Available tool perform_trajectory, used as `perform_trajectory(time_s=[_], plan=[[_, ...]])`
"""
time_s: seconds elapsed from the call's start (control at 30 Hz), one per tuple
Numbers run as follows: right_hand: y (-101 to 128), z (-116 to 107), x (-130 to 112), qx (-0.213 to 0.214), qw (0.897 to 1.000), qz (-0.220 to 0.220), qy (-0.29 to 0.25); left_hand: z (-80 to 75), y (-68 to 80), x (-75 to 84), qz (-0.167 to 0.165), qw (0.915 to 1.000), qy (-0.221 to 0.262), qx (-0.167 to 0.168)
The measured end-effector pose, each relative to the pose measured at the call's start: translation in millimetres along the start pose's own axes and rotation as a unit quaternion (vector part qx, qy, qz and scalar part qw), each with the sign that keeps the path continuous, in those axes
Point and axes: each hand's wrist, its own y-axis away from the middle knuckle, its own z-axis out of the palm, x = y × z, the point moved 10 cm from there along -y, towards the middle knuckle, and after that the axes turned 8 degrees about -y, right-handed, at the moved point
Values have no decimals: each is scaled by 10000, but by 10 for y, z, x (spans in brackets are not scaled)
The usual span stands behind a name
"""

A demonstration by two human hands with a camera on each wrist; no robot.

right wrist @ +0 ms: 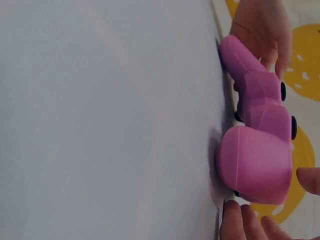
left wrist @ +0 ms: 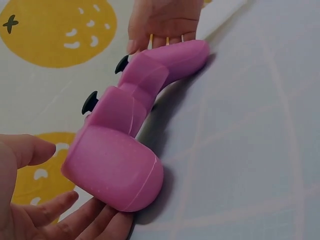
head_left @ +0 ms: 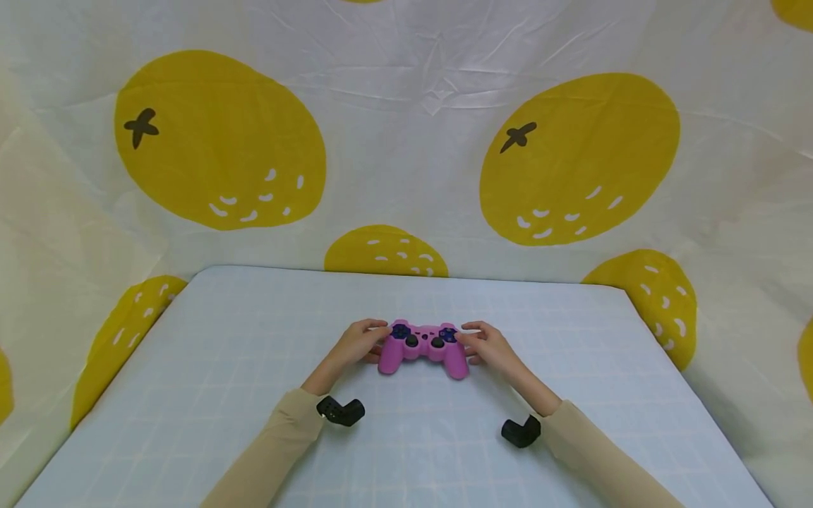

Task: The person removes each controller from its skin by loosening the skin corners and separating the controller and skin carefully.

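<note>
Head view: pink game controller (head_left: 423, 347) lay flat on the light blue table (head_left: 254, 395).
Left hand (head_left: 358, 342): fingers curled round its left handle.
Right hand (head_left: 489, 348): fingers curled round its right handle.
Progress: gripped both sides, not yet lifted.

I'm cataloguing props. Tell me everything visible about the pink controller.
The controller is a pink, matte plastic gamepad with two rounded grips, two black thumbsticks and dark button clusters. It lies face up on the pale blue gridded table. The left hand holds one grip, the right hand the other.
</note>
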Motion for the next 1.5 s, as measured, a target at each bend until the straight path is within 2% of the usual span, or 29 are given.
perform_trajectory(time_s=[0.17, 0.47, 0.9, 1.5], plan=[[-20, 40, 24, -86, 9999, 118, -14, 8, 2, -28, -30, 9999, -122, -10], [-23, 53, 54, -50, 9993, 328, 146, 56, -11, -13, 187, 9991, -350, -137], [14, 122, -4, -486, 9985, 234, 52, 48, 17, 26, 284, 9991, -330, 0], [47, 86, -31, -205, 9996, 168, 81, 36, 81, 32, 313, 9993, -130, 129]])
